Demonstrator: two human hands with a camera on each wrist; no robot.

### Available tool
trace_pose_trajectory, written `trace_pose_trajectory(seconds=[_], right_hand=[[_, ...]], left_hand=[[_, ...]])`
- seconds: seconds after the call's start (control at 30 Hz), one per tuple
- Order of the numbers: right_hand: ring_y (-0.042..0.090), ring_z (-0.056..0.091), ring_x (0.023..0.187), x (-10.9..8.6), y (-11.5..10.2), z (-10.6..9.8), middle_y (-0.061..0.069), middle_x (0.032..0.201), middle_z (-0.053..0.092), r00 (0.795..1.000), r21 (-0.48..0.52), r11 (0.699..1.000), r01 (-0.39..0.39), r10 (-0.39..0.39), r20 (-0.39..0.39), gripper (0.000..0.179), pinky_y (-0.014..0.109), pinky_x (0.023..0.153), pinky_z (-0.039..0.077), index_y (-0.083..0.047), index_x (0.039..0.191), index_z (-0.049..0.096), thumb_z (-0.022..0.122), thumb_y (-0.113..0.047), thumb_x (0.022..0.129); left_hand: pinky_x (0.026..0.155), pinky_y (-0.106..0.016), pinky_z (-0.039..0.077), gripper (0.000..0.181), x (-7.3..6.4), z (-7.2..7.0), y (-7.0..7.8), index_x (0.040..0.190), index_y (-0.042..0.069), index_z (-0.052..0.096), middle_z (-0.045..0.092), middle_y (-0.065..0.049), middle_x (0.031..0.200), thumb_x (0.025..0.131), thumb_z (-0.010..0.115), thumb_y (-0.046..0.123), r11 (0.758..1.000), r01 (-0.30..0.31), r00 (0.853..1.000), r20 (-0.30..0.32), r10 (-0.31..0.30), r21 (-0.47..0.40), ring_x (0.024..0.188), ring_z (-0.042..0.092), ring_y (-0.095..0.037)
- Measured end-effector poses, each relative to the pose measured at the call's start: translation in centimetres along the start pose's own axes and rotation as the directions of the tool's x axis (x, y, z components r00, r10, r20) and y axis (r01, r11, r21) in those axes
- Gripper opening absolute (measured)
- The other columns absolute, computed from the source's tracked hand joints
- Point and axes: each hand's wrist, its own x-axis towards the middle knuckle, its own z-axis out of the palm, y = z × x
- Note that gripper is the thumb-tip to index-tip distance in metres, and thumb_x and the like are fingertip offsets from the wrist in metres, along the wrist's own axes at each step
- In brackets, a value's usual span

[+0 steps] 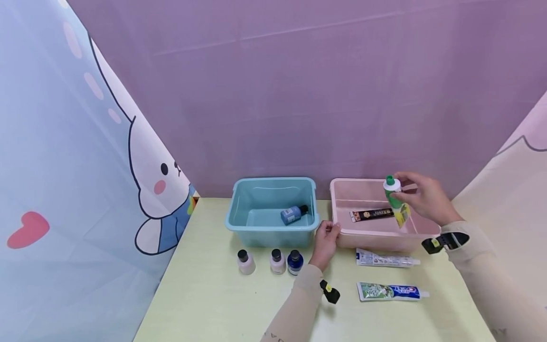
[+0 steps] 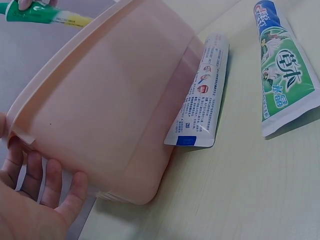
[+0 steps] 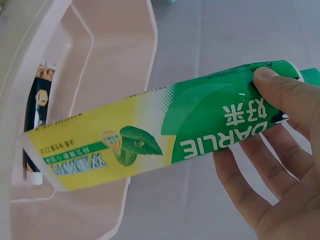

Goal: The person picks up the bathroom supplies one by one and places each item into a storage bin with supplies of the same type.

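Observation:
My right hand (image 1: pixel 420 195) pinches a green and yellow toothpaste tube (image 3: pixel 165 132) near its capped end, between thumb and fingers. The tube hangs flat end down over the pink bin (image 1: pixel 363 240). Inside that bin lies a black toothpaste tube (image 1: pixel 372 214). At the bin's front left corner my left hand (image 1: pixel 326 242) grips the rim, its thumb on top and fingers curled under the lip (image 2: pixel 37 180). In front of the bin lie a white toothpaste tube (image 2: pixel 200 95) and a green and blue toothpaste tube (image 2: pixel 285 70).
Left of the pink bin stands a blue bin (image 1: pixel 273 235) with a blue bottle (image 1: pixel 292 215) lying in it. Two pale pink bottles (image 1: pixel 246 262) and a dark blue bottle (image 1: pixel 295 262) stand before it. A purple cloth (image 1: pixel 273 104) hangs behind the table (image 1: pixel 205 304).

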Motion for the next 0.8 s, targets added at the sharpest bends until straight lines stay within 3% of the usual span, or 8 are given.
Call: trace_pose_trajectory(seconds=[0.1, 0.17, 0.53, 0.8], right_hand=[[0.033, 0.067, 0.100, 0.5, 0.3, 0.1, 0.021, 0.115, 0.069, 0.999, -0.027, 1.000, -0.011, 0.012, 0.039, 0.044, 0.007, 0.075, 0.046, 0.001, 0.129, 0.062, 0.078, -0.007, 0.089], [0.041, 0.067, 0.101, 0.7, 0.5, 0.1, 0.022, 0.114, 0.070, 0.998, -0.034, 0.999, -0.018, 0.020, 0.055, 0.043, 0.012, 0.075, 0.047, 0.001, 0.129, 0.062, 0.078, -0.008, 0.090], [0.036, 0.067, 0.101, 2.2, 2.3, 0.6, 0.021, 0.111, 0.071, 0.989, -0.018, 0.999, -0.036, 0.039, 0.144, 0.043, 0.018, 0.075, 0.051, 0.002, 0.128, 0.062, 0.079, -0.008, 0.089], [0.036, 0.066, 0.104, 2.9, 3.4, 0.9, 0.022, 0.112, 0.069, 0.967, -0.006, 0.998, -0.069, 0.069, 0.245, 0.046, 0.022, 0.075, 0.054, 0.005, 0.132, 0.060, 0.077, -0.010, 0.091]], left_hand=[[0.097, -0.053, 0.050, 0.016, 0.0, 0.0, 0.0, 0.102, 0.016, 0.059, 0.055, 0.004, 0.097, 0.105, 0.057, 0.031, 1.000, -0.005, 1.000, 0.000, 0.005, -0.006, 0.091, 0.054, -0.015], [0.096, -0.053, 0.050, 0.015, 0.0, 0.0, -0.1, 0.102, 0.015, 0.059, 0.055, 0.003, 0.096, 0.106, 0.057, 0.030, 1.000, -0.007, 1.000, 0.003, 0.007, -0.011, 0.091, 0.054, -0.015], [0.098, -0.052, 0.050, 0.015, 0.1, 0.0, -0.2, 0.105, 0.015, 0.059, 0.056, 0.002, 0.100, 0.106, 0.057, 0.030, 1.000, -0.001, 1.000, 0.008, 0.001, -0.017, 0.094, 0.054, -0.016], [0.095, -0.049, 0.051, 0.015, 0.1, 0.0, -0.2, 0.104, 0.016, 0.060, 0.057, 0.003, 0.100, 0.106, 0.056, 0.030, 1.000, -0.001, 1.000, 0.011, 0.001, -0.005, 0.098, 0.057, -0.020]])
